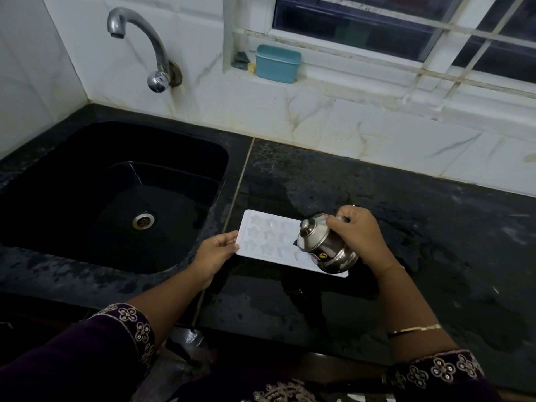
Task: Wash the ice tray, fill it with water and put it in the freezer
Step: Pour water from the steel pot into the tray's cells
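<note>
Ice tray (272, 242) lay flat on the table (420, 227) just right of the sink (116, 146), left hand (216, 252) pinching its end edge to steady it, right hand (358, 230) with fingers curled round the handle of a small steel jug (324, 246), tipped over the right-hand cells, likely filling them.

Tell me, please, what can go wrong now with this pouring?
The jug is tilted over the tray, whose star moulds look shallow, so water may overflow onto the counter. The left hand holds only one edge; lifting the full tray that way could spill it.
</note>
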Motion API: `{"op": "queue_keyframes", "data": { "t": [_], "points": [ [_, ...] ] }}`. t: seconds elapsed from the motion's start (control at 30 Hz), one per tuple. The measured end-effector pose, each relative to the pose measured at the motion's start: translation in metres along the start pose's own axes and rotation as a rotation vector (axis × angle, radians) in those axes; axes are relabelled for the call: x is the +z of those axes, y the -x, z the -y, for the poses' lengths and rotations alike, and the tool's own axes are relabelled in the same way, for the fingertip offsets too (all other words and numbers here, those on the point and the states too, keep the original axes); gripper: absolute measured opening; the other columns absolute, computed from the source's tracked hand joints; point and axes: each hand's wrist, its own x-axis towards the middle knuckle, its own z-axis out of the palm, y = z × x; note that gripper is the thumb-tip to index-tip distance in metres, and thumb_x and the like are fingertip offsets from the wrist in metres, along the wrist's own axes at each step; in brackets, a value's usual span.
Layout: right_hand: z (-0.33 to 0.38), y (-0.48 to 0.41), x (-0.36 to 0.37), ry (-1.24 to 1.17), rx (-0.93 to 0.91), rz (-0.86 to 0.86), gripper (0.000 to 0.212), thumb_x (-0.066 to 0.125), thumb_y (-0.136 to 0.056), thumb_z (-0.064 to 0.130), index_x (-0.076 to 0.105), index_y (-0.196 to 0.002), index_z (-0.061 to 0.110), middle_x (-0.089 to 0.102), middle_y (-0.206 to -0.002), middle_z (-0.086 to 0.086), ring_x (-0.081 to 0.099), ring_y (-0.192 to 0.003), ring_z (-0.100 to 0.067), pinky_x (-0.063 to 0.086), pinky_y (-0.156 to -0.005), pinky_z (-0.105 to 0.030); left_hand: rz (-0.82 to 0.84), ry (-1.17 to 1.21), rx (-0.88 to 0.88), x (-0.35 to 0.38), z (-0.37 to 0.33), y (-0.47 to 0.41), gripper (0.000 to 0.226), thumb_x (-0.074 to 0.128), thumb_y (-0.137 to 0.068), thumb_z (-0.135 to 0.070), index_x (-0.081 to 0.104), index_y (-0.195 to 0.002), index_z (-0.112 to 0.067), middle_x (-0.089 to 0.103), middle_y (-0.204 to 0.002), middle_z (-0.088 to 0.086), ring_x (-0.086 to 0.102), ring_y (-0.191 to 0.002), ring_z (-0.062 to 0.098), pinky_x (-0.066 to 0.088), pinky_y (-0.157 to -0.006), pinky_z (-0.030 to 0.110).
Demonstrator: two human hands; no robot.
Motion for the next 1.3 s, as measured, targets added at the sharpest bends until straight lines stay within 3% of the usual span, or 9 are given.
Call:
{"op": "queue_keyframes", "data": {
  "t": [0.27,0.5,0.93,1.3],
  "points": [
    [-0.012,0.0,-0.019,0.044,0.027,-0.058,0.044,0.064,-0.079,0.006,0.034,-0.048,0.016,0.033,-0.049,0.003,0.035,-0.041,-0.004,0.026,-0.043,-0.015,0.008,-0.004,0.002,0.0,0.0,0.001,0.036,0.053,-0.09,0.007,0.058,-0.124,-0.002,0.068,-0.116,0.01,0.065,-0.106,0.022,0.048,-0.098,0.039],
    [-0.006,0.004,-0.02,0.148,-0.028,-0.007,0.044,0.064,-0.079,0.007,0.032,-0.05,0.015,0.032,-0.049,0.001,0.028,-0.047,-0.01,0.028,-0.043,-0.016,0.006,0.004,0.008,0.002,-0.003,0.004,0.034,0.053,-0.09,0.007,0.06,-0.121,-0.005,0.069,-0.111,0.006,0.066,-0.102,0.019,0.053,-0.087,0.029],
    [0.002,0.007,-0.011,0.207,-0.056,0.035,0.045,0.064,-0.079,0.011,0.031,-0.049,0.017,0.032,-0.048,0.001,0.029,-0.047,-0.01,0.029,-0.047,-0.02,0.001,-0.011,-0.018,-0.002,0.0,0.0,0.038,0.056,-0.089,0.005,0.058,-0.126,-0.003,0.068,-0.118,0.008,0.065,-0.108,0.021,0.048,-0.1,0.042],
    [0.003,0.009,-0.017,0.216,-0.047,0.025,0.046,0.063,-0.08,0.01,0.031,-0.048,0.017,0.032,-0.046,0.002,0.029,-0.046,-0.01,0.026,-0.045,-0.019,-0.005,-0.007,0.002,0.001,0.0,0.001,0.04,0.054,-0.089,0.007,0.055,-0.128,0.001,0.066,-0.12,0.012,0.065,-0.106,0.022,0.052,-0.093,0.034]
  ]
}}
